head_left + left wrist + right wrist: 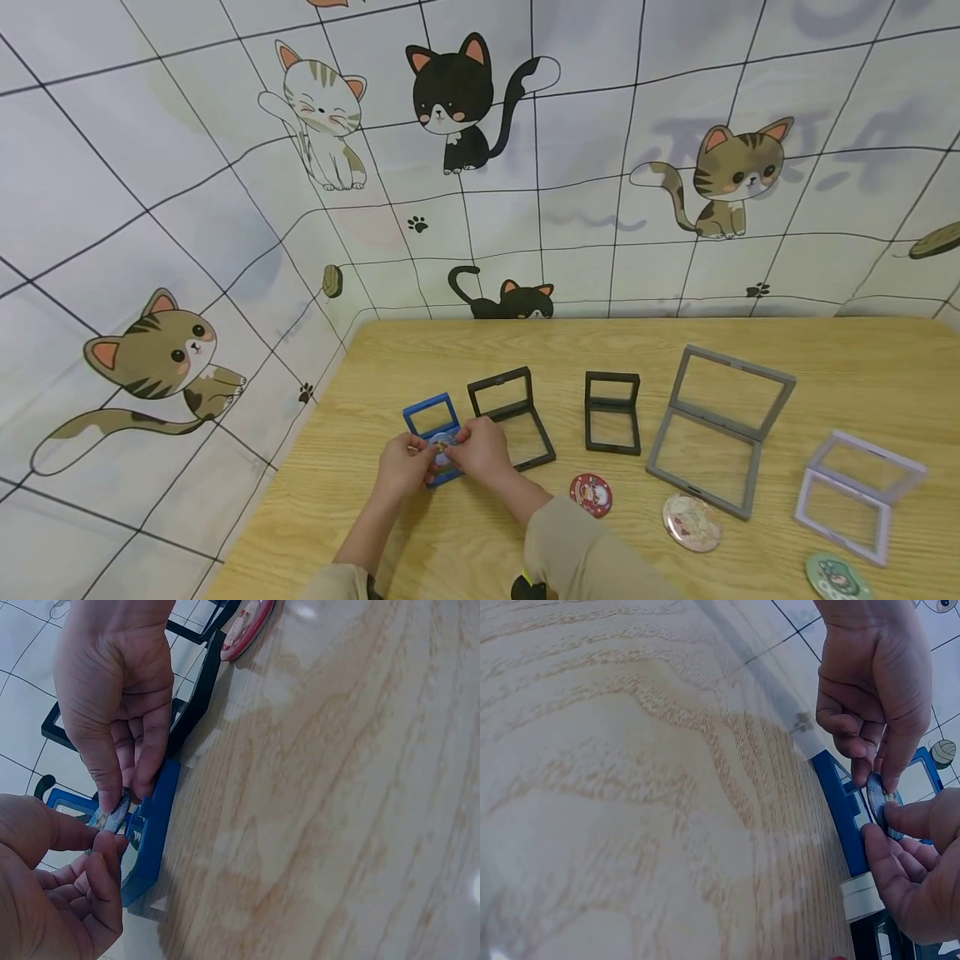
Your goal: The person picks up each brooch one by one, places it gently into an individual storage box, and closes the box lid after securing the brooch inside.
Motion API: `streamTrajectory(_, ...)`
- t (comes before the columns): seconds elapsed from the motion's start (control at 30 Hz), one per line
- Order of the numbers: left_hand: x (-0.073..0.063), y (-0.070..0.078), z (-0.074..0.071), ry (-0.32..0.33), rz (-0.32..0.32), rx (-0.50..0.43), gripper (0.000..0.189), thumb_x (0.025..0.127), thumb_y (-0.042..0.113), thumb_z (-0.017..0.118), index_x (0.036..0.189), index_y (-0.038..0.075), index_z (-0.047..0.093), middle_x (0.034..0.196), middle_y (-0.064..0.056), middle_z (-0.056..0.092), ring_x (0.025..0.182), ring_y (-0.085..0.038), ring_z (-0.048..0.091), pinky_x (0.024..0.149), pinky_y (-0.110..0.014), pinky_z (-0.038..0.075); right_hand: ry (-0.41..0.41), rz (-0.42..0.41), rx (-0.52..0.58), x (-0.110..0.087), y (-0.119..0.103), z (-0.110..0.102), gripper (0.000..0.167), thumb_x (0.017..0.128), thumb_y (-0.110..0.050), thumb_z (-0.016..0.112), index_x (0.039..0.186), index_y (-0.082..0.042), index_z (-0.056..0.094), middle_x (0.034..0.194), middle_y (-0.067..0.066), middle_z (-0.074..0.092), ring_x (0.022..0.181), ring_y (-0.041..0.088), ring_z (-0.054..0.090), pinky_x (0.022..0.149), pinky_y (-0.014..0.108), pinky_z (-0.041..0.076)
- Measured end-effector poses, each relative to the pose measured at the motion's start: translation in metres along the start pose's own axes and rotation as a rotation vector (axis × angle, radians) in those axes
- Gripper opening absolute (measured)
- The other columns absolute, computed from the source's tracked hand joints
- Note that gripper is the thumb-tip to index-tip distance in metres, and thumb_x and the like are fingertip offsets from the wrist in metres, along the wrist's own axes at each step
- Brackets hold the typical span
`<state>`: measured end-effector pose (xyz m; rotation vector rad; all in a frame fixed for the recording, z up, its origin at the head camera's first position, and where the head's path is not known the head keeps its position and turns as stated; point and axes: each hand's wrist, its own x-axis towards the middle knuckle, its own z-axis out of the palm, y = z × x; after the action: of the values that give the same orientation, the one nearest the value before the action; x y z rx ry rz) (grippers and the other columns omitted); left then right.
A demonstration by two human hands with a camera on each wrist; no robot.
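Over a small blue hinged display frame [431,414], both hands pinch a round bluish badge [442,445]. The left hand [403,468] grips its left edge between thumb and fingers, and the right hand [483,450] its opposite edge. Seen in the right wrist view, the badge [875,799] is tilted nearly edge-on, close above the blue frame [841,817]. From the left wrist, the fingertips of both hands partly cover the badge [117,814], with the frame's blue rim [156,832] beside it. The blue frame stands propped with its lid raised.
More propped frames stand to the right: a black one [542,433], a smaller black one [587,425], a large grey one [750,492] and a pale lilac one [843,546]. Nearer lie a red badge [591,495], a cream badge [691,523] and a green badge [836,577].
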<state>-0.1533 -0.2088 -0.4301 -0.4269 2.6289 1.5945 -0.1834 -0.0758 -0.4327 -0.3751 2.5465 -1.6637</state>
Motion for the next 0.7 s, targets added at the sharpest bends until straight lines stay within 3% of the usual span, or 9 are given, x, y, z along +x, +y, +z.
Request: streamTrajectory(0.7,-0.0014,0.0,0.0079,0.089,0.075,0.121,0.01,0.085,0.007,0.056,0.082,-0.003,0.052,0.053,-0.003,0.053,0.043,-0.01,0.05,0.043,-0.024,0.039,0.004,0.052,-0.022,0.0042,0.0044,0.0059,0.017,0.074,0.001,0.07,0.066,0.0,0.055,0.052,0.005,0.057,0.041,0.011,0.056,0.041,0.021,0.042)
